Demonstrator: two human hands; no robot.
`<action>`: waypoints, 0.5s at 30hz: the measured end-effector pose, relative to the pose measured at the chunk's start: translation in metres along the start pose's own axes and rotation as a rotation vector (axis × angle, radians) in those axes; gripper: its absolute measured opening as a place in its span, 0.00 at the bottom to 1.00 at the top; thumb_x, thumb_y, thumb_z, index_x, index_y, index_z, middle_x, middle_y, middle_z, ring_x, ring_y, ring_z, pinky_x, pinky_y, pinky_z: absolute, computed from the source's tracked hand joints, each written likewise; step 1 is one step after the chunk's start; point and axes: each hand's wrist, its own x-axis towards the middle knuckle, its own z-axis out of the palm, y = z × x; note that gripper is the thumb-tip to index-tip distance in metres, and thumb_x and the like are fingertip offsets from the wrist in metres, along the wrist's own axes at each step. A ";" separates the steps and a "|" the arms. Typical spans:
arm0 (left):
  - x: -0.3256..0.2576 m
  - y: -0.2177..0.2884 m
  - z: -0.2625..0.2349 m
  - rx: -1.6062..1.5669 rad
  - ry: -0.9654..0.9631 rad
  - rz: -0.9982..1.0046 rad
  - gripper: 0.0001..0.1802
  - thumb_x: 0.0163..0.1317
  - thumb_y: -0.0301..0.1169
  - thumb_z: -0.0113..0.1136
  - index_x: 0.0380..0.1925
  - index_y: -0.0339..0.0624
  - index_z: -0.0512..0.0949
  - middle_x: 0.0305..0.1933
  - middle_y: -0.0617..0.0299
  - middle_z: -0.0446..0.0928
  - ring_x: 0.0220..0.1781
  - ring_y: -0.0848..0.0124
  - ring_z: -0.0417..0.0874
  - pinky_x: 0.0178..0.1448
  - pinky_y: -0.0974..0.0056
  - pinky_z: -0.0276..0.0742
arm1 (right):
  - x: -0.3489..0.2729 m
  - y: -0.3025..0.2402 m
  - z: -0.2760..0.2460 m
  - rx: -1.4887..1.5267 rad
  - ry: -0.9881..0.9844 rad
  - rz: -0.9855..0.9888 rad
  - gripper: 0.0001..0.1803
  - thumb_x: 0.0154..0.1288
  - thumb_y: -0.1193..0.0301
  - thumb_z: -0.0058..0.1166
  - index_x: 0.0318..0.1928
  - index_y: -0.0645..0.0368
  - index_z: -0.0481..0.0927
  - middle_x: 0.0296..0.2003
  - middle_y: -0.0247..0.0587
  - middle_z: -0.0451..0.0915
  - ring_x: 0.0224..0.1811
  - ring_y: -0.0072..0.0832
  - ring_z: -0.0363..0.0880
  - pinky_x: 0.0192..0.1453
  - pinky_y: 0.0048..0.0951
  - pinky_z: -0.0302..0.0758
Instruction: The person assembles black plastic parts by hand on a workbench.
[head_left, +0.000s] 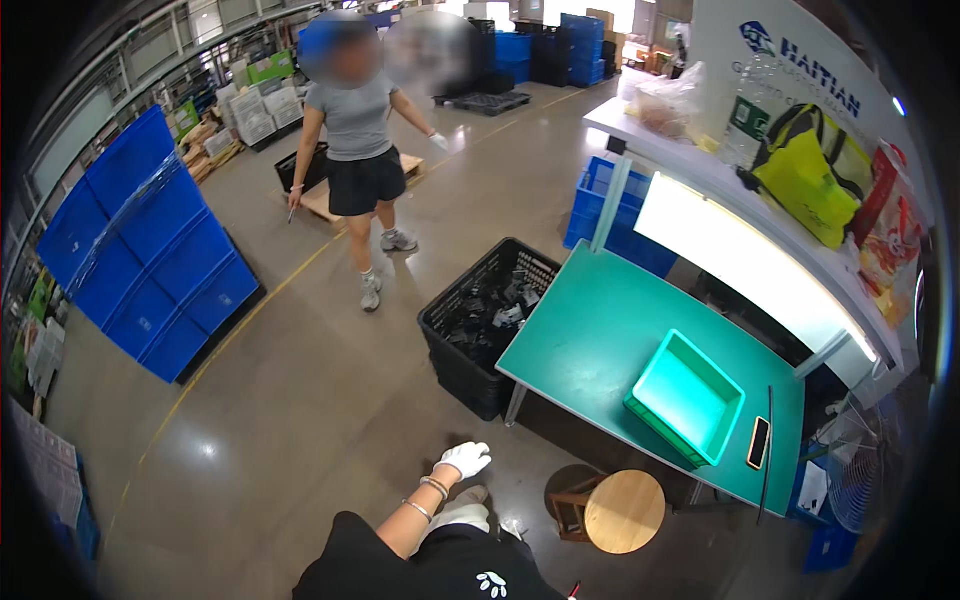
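My left hand, in a white glove with two bracelets on the wrist above it, hangs in front of my body over the floor. Its fingers look loosely curled in, and I see nothing held in them. Nearest to it are a round wooden stool and a black crate of dark parts, both apart from the hand. My right hand is out of view; a small red-tipped thing shows at the lower edge. On the green-topped table stands a green tray, with a phone and a thin dark rod beside it.
A person in a grey shirt and black shorts stands ahead, near a wooden pallet. Stacked blue crates lean in view at left. A lit shelf over the table carries bags and a bottle. A fan stands at right.
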 end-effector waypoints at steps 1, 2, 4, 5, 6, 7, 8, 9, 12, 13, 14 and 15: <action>-0.004 -0.003 -0.007 -0.098 0.075 0.022 0.19 0.61 0.46 0.49 0.47 0.50 0.75 0.47 0.51 0.76 0.51 0.53 0.76 0.55 0.52 0.71 | 0.006 -0.008 0.002 0.014 -0.014 -0.003 0.12 0.59 0.63 0.51 0.32 0.61 0.76 0.28 0.47 0.76 0.35 0.32 0.73 0.44 0.33 0.70; -0.006 0.000 -0.025 -0.194 0.149 0.058 0.17 0.60 0.45 0.51 0.45 0.50 0.76 0.45 0.52 0.77 0.48 0.54 0.77 0.53 0.53 0.71 | 0.013 -0.014 0.008 0.022 -0.019 0.001 0.12 0.58 0.63 0.51 0.32 0.61 0.75 0.28 0.47 0.76 0.34 0.32 0.72 0.44 0.33 0.70; -0.016 0.005 -0.076 -0.270 0.601 0.198 0.12 0.55 0.39 0.59 0.37 0.49 0.79 0.38 0.54 0.78 0.41 0.55 0.79 0.47 0.55 0.74 | 0.039 -0.033 0.023 0.041 -0.021 0.005 0.12 0.58 0.64 0.50 0.31 0.61 0.75 0.27 0.48 0.76 0.34 0.33 0.72 0.43 0.34 0.69; -0.024 0.011 -0.120 -0.338 0.862 0.255 0.09 0.54 0.36 0.60 0.33 0.46 0.80 0.34 0.55 0.78 0.38 0.57 0.79 0.44 0.58 0.74 | 0.053 -0.042 0.030 0.047 -0.021 0.006 0.12 0.58 0.64 0.50 0.31 0.61 0.75 0.27 0.48 0.76 0.34 0.33 0.72 0.43 0.34 0.69; -0.041 0.031 -0.178 -0.436 1.020 0.321 0.06 0.54 0.31 0.60 0.31 0.42 0.79 0.32 0.55 0.77 0.36 0.61 0.79 0.43 0.61 0.74 | 0.060 -0.048 0.033 0.043 -0.026 0.016 0.12 0.58 0.65 0.50 0.31 0.62 0.75 0.27 0.48 0.75 0.33 0.33 0.72 0.43 0.34 0.69; -0.053 0.033 -0.226 -0.560 1.175 0.365 0.05 0.52 0.23 0.60 0.30 0.38 0.77 0.32 0.57 0.78 0.35 0.66 0.78 0.42 0.65 0.73 | 0.070 -0.056 0.039 0.050 -0.040 0.011 0.11 0.58 0.65 0.49 0.31 0.62 0.75 0.27 0.48 0.75 0.33 0.33 0.71 0.43 0.34 0.69; -0.070 0.042 -0.270 -0.655 1.339 0.396 0.06 0.48 0.16 0.58 0.27 0.36 0.75 0.32 0.59 0.77 0.34 0.69 0.77 0.41 0.67 0.72 | 0.082 -0.066 0.047 0.057 -0.054 0.005 0.11 0.58 0.65 0.49 0.31 0.62 0.74 0.27 0.48 0.75 0.33 0.34 0.71 0.42 0.34 0.69; -0.094 0.049 -0.309 -0.641 1.524 0.394 0.07 0.48 0.14 0.56 0.26 0.36 0.73 0.32 0.59 0.75 0.33 0.69 0.75 0.40 0.68 0.71 | 0.100 -0.084 0.059 0.077 -0.072 -0.014 0.11 0.58 0.65 0.49 0.31 0.62 0.74 0.27 0.48 0.75 0.33 0.34 0.71 0.42 0.34 0.69; -0.095 0.035 -0.381 -0.594 1.843 1.126 0.06 0.54 0.18 0.56 0.31 0.37 0.73 0.31 0.60 0.72 0.33 0.73 0.72 0.36 0.71 0.68 | 0.167 -0.135 0.096 0.119 -0.097 -0.061 0.11 0.58 0.66 0.48 0.30 0.62 0.74 0.26 0.49 0.74 0.32 0.34 0.71 0.41 0.34 0.69; -0.081 0.026 -0.385 -0.686 1.821 0.987 0.05 0.54 0.18 0.55 0.32 0.38 0.74 0.31 0.61 0.73 0.32 0.73 0.72 0.35 0.70 0.69 | 0.190 -0.156 0.110 0.134 -0.102 -0.071 0.10 0.58 0.67 0.48 0.30 0.62 0.74 0.26 0.49 0.74 0.32 0.34 0.70 0.41 0.34 0.69; -0.060 0.014 -0.382 -0.778 1.788 0.851 0.05 0.55 0.19 0.54 0.32 0.38 0.75 0.31 0.61 0.74 0.30 0.73 0.73 0.34 0.69 0.69 | 0.209 -0.179 0.124 0.149 -0.106 -0.075 0.10 0.58 0.67 0.47 0.30 0.63 0.73 0.26 0.49 0.74 0.31 0.35 0.70 0.41 0.34 0.68; -0.041 -0.004 -0.376 -0.655 1.617 0.619 0.05 0.56 0.20 0.53 0.32 0.38 0.76 0.30 0.62 0.75 0.29 0.73 0.73 0.33 0.69 0.69 | 0.225 -0.199 0.136 0.159 -0.116 -0.079 0.10 0.58 0.67 0.47 0.30 0.63 0.73 0.25 0.49 0.74 0.31 0.35 0.70 0.41 0.34 0.68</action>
